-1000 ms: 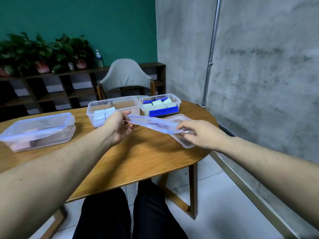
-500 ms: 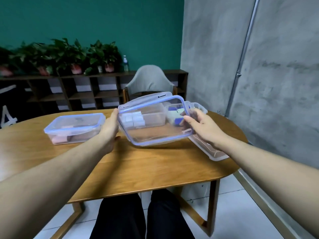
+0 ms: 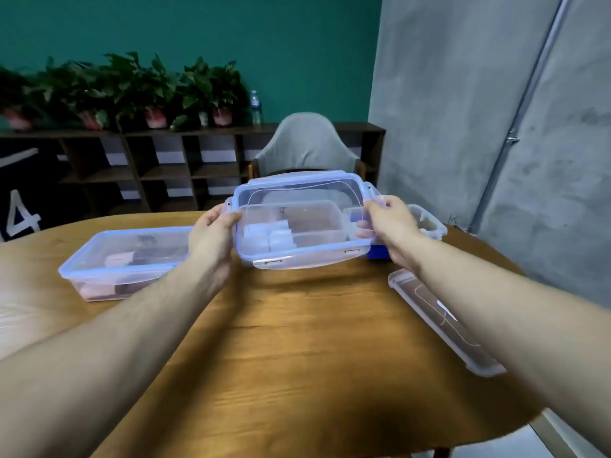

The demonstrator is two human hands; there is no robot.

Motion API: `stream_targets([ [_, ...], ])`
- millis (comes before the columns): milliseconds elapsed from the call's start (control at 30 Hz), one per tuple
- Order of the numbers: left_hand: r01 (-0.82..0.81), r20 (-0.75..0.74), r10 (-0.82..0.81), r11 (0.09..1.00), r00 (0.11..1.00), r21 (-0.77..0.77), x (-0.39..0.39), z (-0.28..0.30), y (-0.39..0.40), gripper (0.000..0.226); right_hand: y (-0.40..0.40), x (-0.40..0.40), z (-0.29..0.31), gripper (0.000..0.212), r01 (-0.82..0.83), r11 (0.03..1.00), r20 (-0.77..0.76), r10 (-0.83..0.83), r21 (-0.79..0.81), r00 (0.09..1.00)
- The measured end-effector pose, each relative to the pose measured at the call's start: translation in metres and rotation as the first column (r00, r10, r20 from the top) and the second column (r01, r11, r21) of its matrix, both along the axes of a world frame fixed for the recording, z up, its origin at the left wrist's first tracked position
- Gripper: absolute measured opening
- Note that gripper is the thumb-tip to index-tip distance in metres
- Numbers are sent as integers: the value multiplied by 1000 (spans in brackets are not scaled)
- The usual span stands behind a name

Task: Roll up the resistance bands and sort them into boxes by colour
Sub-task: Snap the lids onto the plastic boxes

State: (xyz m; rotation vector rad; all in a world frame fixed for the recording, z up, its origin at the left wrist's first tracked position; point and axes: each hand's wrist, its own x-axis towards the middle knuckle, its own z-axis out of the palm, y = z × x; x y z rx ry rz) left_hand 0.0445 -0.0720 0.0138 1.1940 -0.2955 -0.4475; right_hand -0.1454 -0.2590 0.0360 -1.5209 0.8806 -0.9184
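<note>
Only one piece of writing reads clearly: a large white "4" (image 3: 20,213) on the dark surface beyond the table's far left edge; the dark marks on the box walls are too blurred to read. Both hands hold a clear lid (image 3: 299,196) tilted up on edge over the middle box (image 3: 297,239) near the table's (image 3: 281,342) far edge. The left hand (image 3: 215,236) grips the lid's left end, fingers curled round its rim; the right hand (image 3: 390,226) pinches the right end, thumb in front and fingers behind. White rolled bands (image 3: 269,238) lie in that box. A lidded box (image 3: 125,262) with pink rolls sits towards the left edge; another box (image 3: 426,223) with a blue band (image 3: 378,252) stands behind the right hand, and a spare lid (image 3: 439,320) lies at the right edge. Half a second ago the lid was held lower and nearer; now it stands over the box.
</note>
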Motion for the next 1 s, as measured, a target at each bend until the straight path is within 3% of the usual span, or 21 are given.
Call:
stream_targets([
  [67, -79, -40, 79, 997, 996, 10, 15, 1, -15, 29, -14, 23, 2, 24, -30, 999, -37, 31, 20, 999],
  [167, -158, -120, 160, 987, 980, 29, 34, 0, -30, 18, -29, 45, 1, 20, -70, 996, -91, 75, 54, 993],
  [500, -59, -160, 82, 989, 984, 139, 72, -27, -47, 31, -32, 62, -23, 26, -66, 998, -150, 65, -5, 987],
  [767, -163, -133, 187, 972, 973, 171, 44, -26, -25, 15, -11, 29, -25, 13, -42, 999, -177, 41, -5, 983],
  [933, -154, -78, 176, 961, 981, 229, 44, -28, -15, 26, -7, 18, -26, 30, -59, 997, -231, 69, 51, 971],
  [1000, -146, -60, 166, 957, 984, 251, 41, -26, -15, 20, -5, 16, -25, 27, -67, 996, -269, 81, 63, 960],
])
